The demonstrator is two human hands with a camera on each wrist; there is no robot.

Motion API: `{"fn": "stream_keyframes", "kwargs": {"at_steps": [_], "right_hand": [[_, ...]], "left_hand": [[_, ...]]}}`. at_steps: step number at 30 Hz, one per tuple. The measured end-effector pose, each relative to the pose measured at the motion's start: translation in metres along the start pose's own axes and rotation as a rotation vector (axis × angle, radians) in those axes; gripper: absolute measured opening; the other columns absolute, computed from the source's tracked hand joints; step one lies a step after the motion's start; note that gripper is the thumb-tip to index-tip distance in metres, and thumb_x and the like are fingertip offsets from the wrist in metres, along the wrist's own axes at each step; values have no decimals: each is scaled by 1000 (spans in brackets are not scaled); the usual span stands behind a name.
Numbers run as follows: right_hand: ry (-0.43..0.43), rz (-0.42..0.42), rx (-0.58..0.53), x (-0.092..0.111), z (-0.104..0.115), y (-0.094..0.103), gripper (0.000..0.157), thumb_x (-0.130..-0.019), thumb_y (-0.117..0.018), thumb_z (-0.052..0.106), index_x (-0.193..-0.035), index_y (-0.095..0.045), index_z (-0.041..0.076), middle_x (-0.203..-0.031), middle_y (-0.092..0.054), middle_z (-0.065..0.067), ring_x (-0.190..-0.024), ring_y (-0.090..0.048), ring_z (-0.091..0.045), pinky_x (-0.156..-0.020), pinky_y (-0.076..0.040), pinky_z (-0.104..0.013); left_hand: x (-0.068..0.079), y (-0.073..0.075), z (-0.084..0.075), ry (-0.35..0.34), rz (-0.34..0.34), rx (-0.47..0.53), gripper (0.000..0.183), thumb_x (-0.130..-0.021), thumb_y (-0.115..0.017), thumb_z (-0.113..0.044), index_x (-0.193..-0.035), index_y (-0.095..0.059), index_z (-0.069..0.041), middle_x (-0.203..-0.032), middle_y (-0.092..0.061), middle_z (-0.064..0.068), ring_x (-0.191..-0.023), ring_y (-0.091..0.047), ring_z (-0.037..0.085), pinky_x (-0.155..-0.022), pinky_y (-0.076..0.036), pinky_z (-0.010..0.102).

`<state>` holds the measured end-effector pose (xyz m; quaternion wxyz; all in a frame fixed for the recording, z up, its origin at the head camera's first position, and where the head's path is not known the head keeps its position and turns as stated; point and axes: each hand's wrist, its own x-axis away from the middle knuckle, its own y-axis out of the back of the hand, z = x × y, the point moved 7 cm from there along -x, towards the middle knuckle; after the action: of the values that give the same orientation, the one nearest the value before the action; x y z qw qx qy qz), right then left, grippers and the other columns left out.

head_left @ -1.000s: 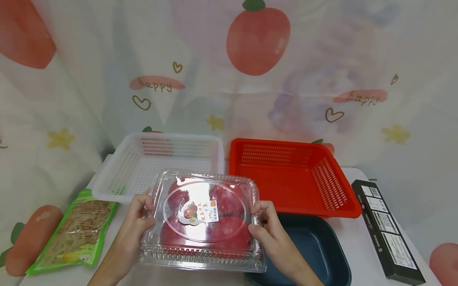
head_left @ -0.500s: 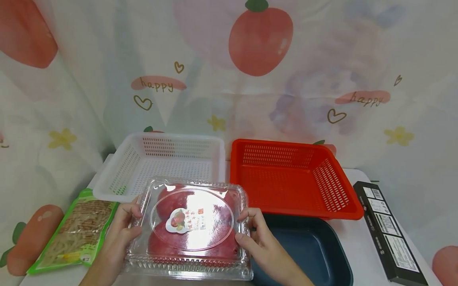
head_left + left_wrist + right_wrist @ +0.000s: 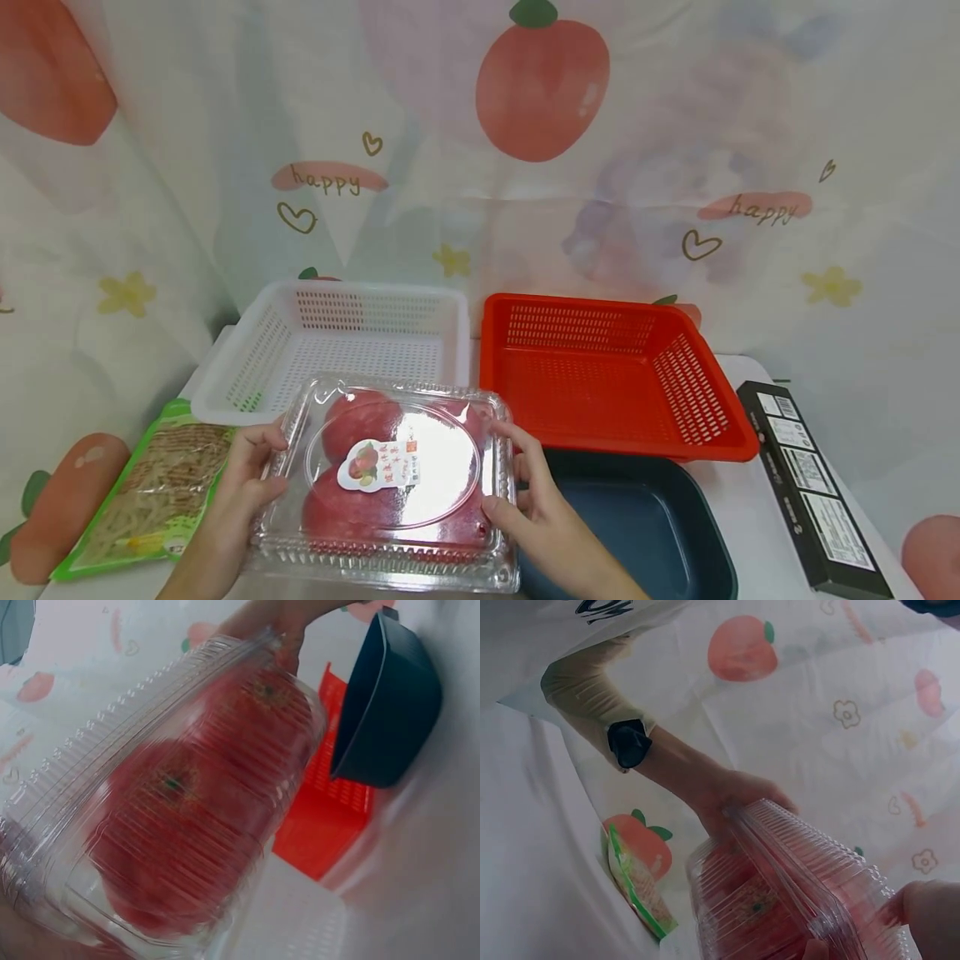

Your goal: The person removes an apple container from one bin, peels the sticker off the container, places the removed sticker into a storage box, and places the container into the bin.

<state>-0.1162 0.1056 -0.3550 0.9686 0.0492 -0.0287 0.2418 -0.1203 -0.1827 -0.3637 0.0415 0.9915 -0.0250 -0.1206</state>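
Observation:
Both hands hold up a clear plastic clamshell box (image 3: 397, 512) above the front of the table. Several round red fruits (image 3: 362, 425), apple-like, fill it, and a small fruit sticker (image 3: 378, 465) is on the lid. The left hand (image 3: 243, 479) grips the left edge with its thumb in front. At the opposite edge the right hand (image 3: 532, 500) pinches the box, thumb on the near side and fingers at the rim. In the left wrist view the ribbed wall shows two fruits (image 3: 172, 840) with their stem hollows. The lid looks closed; the box tilts towards the head camera.
Behind the box stand a white perforated basket (image 3: 225, 396) and a red basket (image 3: 731, 425). A dark blue basin (image 3: 701, 517) sits at the front right, partly behind the right hand. A long black carton (image 3: 813, 492) lies far right, a green-edged food bag (image 3: 153, 492) far left.
Both hands have carried the clamshell box left and a little lower in the head view, most of it in the first half second. The baskets, basin, carton and bag have stayed put.

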Motion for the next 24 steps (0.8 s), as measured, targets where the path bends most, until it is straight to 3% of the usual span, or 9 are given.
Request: {"fn": "stream_keyframes", "kwargs": {"at_steps": [4,11,17,21,24], "right_hand": [[3,11,-32,-1,-2,-4,66,-98,-54,19,-146,-12,37,-134,-29,-27,-106,-59,-32,-77,-59,-40],[-30,27,-66,-5,-7,-11,63,-98,-55,19,-141,-11,31,-141,-25,-25,-105,-60,-31,-80,-58,-40],[-51,24,26,-10,-13,-18,62,-96,-57,24,-139,-13,26,-133,-34,-24,-95,-57,-27,-79,-56,-33],[-73,29,59,-11,-19,-24,65,-93,-60,25,-139,-14,24,-119,-39,-20,-87,-56,-23,-71,-54,-31],[-128,37,58,-11,-24,-28,66,-92,-62,27,-140,-16,27,-115,-37,-17,-85,-55,-23,-68,-52,-33]], "left_hand": [[2,3,3,25,6,49,39,-90,-32,9,-120,-35,-16,-142,-35,-1,-122,-40,6,-88,-43,13],[5,12,12,107,-9,41,40,-92,-34,7,-122,-33,-19,-141,-30,-2,-124,-35,5,-87,-41,10],[11,23,23,154,-23,50,42,-94,-35,6,-125,-33,-22,-141,-30,-10,-123,-35,0,-85,-41,10],[17,31,32,160,-26,47,43,-93,-34,6,-126,-33,-22,-140,-32,-11,-121,-38,-3,-85,-42,11],[22,38,40,198,-11,23,44,-94,-33,3,-129,-32,-24,-139,-30,-10,-121,-36,-3,-84,-41,11]]}}
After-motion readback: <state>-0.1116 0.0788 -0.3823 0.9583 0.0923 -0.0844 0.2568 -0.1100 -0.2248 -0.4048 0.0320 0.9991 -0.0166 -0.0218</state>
